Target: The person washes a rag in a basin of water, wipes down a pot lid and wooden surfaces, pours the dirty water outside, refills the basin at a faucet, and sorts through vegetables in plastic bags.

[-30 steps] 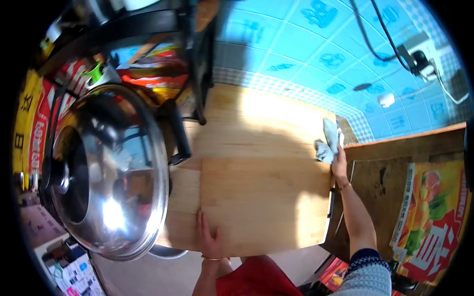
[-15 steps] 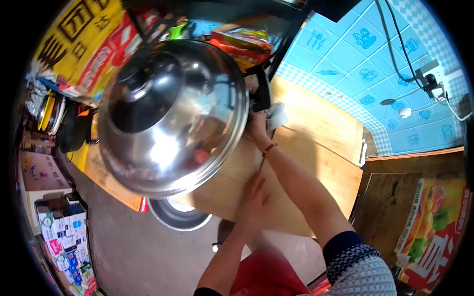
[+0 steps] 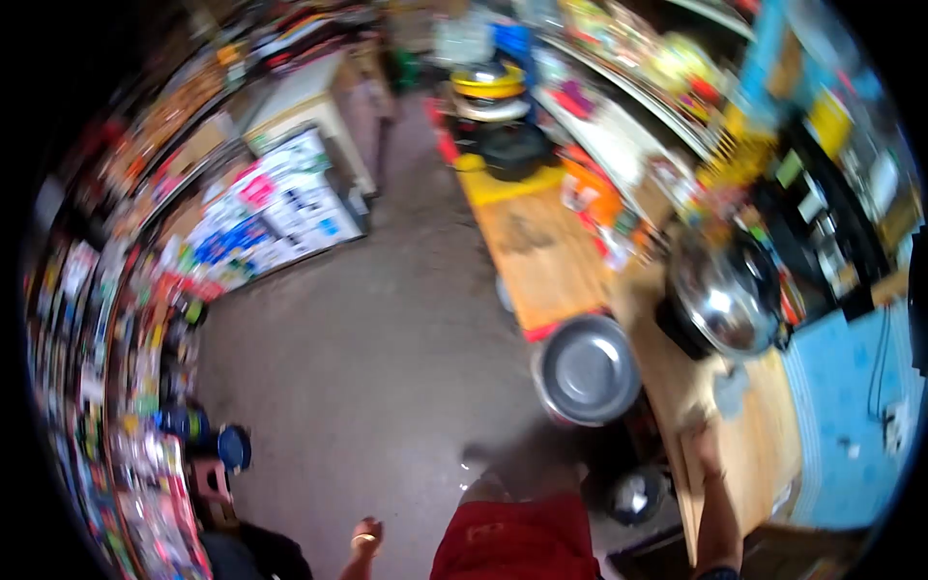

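My left hand (image 3: 366, 535), with a gold-coloured band at the wrist, hangs over the floor at the bottom; it is small and its fingers are blurred. My right hand (image 3: 706, 447) is over the wooden board (image 3: 768, 435) on the counter, just below a grey cloth (image 3: 731, 391); motion smears its fingers, and I cannot make out whether it touches the cloth. A shiny domed metal lid (image 3: 735, 307) lies beyond the cloth, over a dark-handled pan. Left of the board is a round grey basin (image 3: 591, 371).
A long wooden table (image 3: 536, 261) with a black pan (image 3: 514, 150) runs up from the basin. A metal pot (image 3: 638, 493) is low beside my legs. Packed shelves (image 3: 106, 387) line the left, near a white box (image 3: 280, 213) covered with prints.
The view has swung left, showing the floor and shelves. My left hand has moved off the board to over the floor. My right hand has drawn back from the pan's handle.
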Motion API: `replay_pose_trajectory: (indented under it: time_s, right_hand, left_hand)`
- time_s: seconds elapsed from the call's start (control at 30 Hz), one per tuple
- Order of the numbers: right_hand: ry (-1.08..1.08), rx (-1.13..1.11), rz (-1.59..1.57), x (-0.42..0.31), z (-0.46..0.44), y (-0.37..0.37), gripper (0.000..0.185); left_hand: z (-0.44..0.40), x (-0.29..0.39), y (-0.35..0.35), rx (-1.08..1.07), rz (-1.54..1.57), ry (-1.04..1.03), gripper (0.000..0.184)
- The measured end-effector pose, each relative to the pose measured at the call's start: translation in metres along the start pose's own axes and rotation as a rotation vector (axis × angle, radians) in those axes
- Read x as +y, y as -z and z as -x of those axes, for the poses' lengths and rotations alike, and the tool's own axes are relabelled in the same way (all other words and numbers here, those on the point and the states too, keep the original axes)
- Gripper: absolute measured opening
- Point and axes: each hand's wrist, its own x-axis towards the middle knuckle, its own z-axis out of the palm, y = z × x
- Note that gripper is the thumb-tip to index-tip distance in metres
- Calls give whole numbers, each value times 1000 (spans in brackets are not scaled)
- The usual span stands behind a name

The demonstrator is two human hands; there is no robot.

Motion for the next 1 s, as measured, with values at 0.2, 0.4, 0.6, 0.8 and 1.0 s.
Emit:
replay_pose_trajectory:
  time_s: [0.2, 0.4, 0.6, 0.8, 1.0]
  right_hand:
    - [651, -787, -438, -536, 150, -209, 14]
    - [1405, -1643, -1340, -814, 359, -263, 16]
    - [1354, -2372, -1553, -956, 510, -401, 12]
    - [1160, -2830, -1558, -1047, 646, -510, 9]
    - [918, -3194, -1493, -1082, 791, -586, 10]
  left_hand:
    - [127, -239, 14, 351, 1277, 679, 19]
    - [157, -261, -38, 147, 1642, 244, 33]
    - [168, -389, -3, 410, 1813, 398, 36]
    - [220, -466, -116, 1003, 2126, 1148, 26]
    - [275, -383, -267, 1143, 2456, 1731, 21]
